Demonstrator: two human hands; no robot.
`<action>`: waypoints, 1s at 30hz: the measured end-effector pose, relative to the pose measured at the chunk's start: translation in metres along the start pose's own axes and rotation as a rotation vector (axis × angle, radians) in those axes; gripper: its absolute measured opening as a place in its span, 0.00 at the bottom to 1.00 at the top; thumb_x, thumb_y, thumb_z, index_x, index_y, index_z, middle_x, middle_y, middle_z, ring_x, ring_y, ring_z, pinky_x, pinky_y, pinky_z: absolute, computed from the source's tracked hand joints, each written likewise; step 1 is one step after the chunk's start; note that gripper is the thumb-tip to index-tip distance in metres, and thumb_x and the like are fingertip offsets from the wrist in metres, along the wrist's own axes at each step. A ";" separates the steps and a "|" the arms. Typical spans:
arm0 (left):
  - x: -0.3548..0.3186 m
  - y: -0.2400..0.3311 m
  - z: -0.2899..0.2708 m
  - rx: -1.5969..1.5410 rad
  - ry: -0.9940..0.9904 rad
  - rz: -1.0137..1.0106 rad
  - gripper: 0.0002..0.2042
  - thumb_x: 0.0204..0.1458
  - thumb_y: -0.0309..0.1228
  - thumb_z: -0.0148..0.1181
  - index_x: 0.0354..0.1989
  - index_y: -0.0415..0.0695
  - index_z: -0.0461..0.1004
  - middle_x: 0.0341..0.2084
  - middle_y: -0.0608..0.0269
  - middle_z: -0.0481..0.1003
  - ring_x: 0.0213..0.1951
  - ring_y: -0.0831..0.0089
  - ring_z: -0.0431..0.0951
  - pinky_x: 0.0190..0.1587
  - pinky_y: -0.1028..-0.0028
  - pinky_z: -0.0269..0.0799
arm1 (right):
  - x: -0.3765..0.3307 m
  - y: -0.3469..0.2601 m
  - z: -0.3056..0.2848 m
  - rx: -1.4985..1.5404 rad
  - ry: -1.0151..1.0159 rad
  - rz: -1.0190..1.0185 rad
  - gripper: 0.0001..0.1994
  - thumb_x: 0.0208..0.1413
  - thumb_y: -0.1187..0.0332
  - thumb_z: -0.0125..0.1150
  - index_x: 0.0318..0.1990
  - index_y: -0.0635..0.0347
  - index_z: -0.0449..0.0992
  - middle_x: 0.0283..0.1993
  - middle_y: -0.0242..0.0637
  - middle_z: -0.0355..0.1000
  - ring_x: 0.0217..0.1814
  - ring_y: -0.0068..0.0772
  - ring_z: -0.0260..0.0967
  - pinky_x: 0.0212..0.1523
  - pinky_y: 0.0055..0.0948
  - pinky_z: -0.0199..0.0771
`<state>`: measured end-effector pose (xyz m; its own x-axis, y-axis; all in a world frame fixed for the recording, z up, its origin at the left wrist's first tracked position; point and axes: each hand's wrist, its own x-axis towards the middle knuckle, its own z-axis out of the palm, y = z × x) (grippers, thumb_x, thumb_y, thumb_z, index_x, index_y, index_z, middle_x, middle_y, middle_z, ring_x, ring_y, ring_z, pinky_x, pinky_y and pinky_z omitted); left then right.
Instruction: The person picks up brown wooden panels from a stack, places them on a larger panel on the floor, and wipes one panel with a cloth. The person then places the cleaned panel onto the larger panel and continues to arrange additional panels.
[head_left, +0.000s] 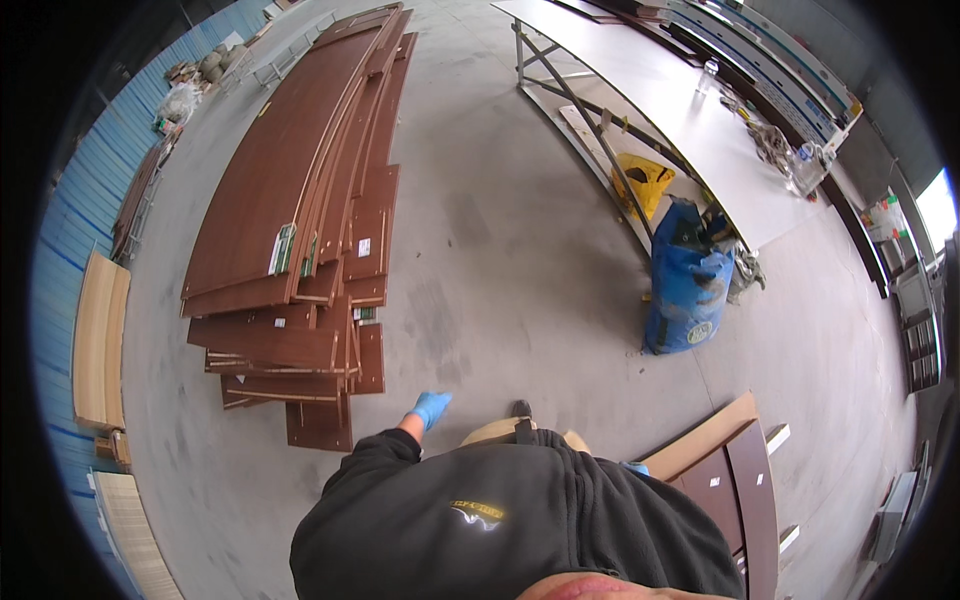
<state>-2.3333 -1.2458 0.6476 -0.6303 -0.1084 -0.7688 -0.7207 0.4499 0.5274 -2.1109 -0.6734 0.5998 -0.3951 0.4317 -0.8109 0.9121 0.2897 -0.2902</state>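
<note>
My left hand (pixel 431 409), in a blue glove, hangs out in front of my body over the grey floor. Its fingers look loosely stretched, and nothing shows in them. Nearest to it is the lower end of a tall stack of reddish-brown panels (pixel 270 170), a short gap away on the left. Of my right hand (pixel 637 467) only a scrap of blue glove peeks out past my dark jacket. Close to that scrap lie a tan board (pixel 700 437) and dark brown panels (pixel 715 490); whether the hand touches them is hidden.
A long white-topped table (pixel 640 60) on a metal frame stands at the far right. By its near end are a blue sack (pixel 687 290) and a yellow bag (pixel 643 183). Light wood boards (pixel 100 340) lean along the blue wall (pixel 75 250) at left.
</note>
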 end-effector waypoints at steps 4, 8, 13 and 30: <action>0.076 0.150 -0.001 0.054 -0.004 0.246 0.24 0.61 0.48 0.59 0.52 0.39 0.80 0.41 0.58 0.82 0.41 0.66 0.79 0.47 0.65 0.75 | 0.032 -0.106 -0.029 0.320 0.017 0.024 0.16 0.63 0.61 0.62 0.24 0.59 0.79 0.27 0.32 0.78 0.27 0.22 0.71 0.29 0.32 0.71; 0.147 0.290 0.012 -0.015 -0.096 0.406 0.23 0.63 0.49 0.60 0.53 0.40 0.80 0.38 0.65 0.81 0.39 0.73 0.78 0.46 0.68 0.75 | 0.081 -0.197 -0.039 0.239 -0.005 -0.010 0.14 0.63 0.59 0.61 0.32 0.59 0.83 0.30 0.34 0.79 0.25 0.30 0.71 0.28 0.34 0.70; 0.230 0.401 0.008 0.024 -0.162 0.411 0.24 0.63 0.49 0.60 0.55 0.40 0.79 0.40 0.64 0.82 0.39 0.73 0.79 0.46 0.69 0.76 | 0.160 -0.306 -0.084 -0.038 0.015 -0.112 0.18 0.61 0.52 0.59 0.36 0.59 0.83 0.38 0.42 0.80 0.37 0.39 0.74 0.38 0.40 0.72; 0.453 0.454 -0.212 -0.422 0.097 -0.492 0.27 0.60 0.46 0.58 0.59 0.37 0.76 0.52 0.45 0.80 0.49 0.55 0.83 0.51 0.61 0.77 | 0.461 -0.954 -0.143 0.025 -0.072 -0.661 0.16 0.59 0.61 0.59 0.27 0.65 0.81 0.21 0.31 0.72 0.22 0.22 0.61 0.25 0.32 0.63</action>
<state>-3.0074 -1.2783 0.6150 -0.2073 -0.3007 -0.9309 -0.9704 -0.0569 0.2345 -3.1783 -0.6289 0.5757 -0.8646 0.1117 -0.4899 0.4830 0.4537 -0.7489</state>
